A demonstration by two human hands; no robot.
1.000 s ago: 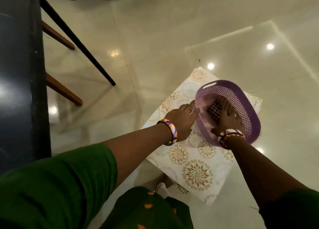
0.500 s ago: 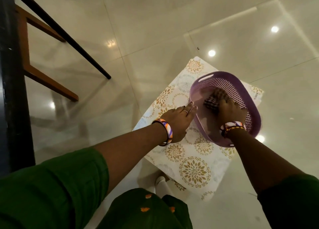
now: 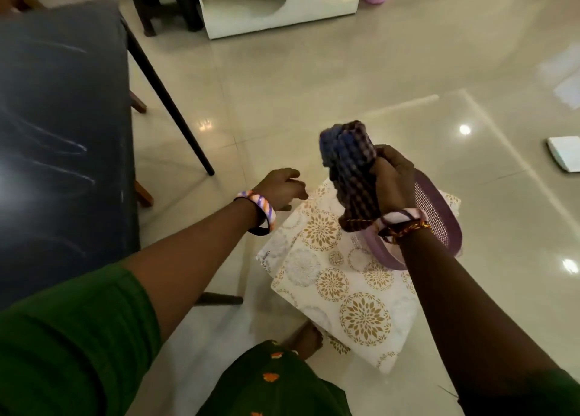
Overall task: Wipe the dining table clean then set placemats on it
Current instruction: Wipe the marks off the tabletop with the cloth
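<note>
Glossy tiled floor (image 3: 314, 79) carries a stack of patterned placemats (image 3: 345, 293) with a purple basket (image 3: 439, 221) on top. Right hand (image 3: 392, 183) grips a bunched checked cloth (image 3: 351, 164), raised above the basket. Left hand (image 3: 279, 189) hangs loosely curled, holding nothing, beside the dark counter (image 3: 59, 133).
</note>
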